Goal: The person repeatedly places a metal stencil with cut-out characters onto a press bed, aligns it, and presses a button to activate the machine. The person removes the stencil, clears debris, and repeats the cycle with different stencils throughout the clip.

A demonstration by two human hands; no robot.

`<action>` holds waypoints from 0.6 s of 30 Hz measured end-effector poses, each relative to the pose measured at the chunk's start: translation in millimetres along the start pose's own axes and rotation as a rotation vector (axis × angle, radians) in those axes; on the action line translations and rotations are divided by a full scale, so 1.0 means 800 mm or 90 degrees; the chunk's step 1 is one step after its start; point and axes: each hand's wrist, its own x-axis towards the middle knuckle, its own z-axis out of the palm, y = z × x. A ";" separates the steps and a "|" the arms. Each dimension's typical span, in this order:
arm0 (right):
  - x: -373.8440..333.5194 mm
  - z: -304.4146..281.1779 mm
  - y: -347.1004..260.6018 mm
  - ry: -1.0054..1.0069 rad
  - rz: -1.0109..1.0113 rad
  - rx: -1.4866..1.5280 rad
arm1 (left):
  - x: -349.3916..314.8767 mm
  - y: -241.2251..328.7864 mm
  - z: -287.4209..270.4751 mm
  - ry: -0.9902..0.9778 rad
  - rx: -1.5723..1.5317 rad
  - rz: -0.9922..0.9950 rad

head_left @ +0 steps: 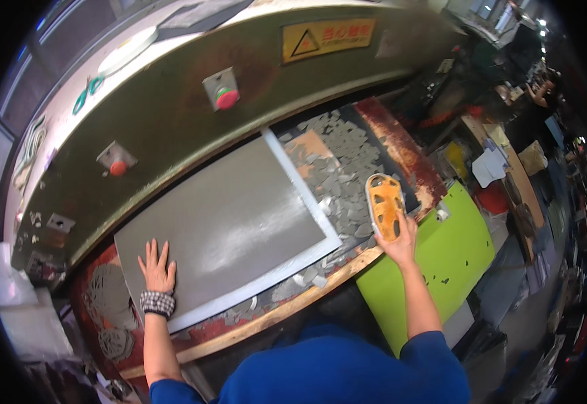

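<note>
Grey sheet material (229,222) lies flat on the press tabletop (293,306), the left hand (157,269) pressed open on its seven-o'clock corner. At three o'clock the right hand (401,239) grips an orange cutting die (386,205) upright over grey offcuts (347,161).

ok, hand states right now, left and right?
Left hand: open, flat on the large grey rectangular sheet.
Right hand: closed, holding the orange sole-shaped cutting die with a metal rim.
</note>
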 end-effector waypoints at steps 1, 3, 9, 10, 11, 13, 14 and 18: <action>0.002 -0.004 -0.002 0.003 0.017 0.012 | -0.002 0.002 0.001 -0.020 -0.001 -0.007; 0.003 -0.015 -0.007 0.001 0.119 0.136 | -0.006 0.007 0.000 -0.014 -0.006 -0.017; -0.005 -0.035 -0.050 -0.095 0.402 1.402 | -0.006 0.018 -0.008 -0.021 -0.024 -0.061; -0.009 -0.032 -0.061 -0.142 0.467 1.542 | -0.005 0.019 -0.009 -0.009 -0.021 -0.049; -0.013 -0.025 -0.072 -0.156 0.437 1.634 | -0.005 0.019 -0.009 -0.008 -0.021 -0.052; -0.015 -0.014 -0.084 -0.100 0.580 1.807 | -0.005 0.017 -0.006 -0.010 -0.022 -0.059; -0.015 -0.008 -0.086 -0.066 0.612 1.744 | -0.006 0.016 -0.005 -0.013 -0.024 -0.065; -0.010 0.009 -0.086 -0.064 0.709 1.714 | -0.003 0.012 0.009 0.051 -0.058 -0.055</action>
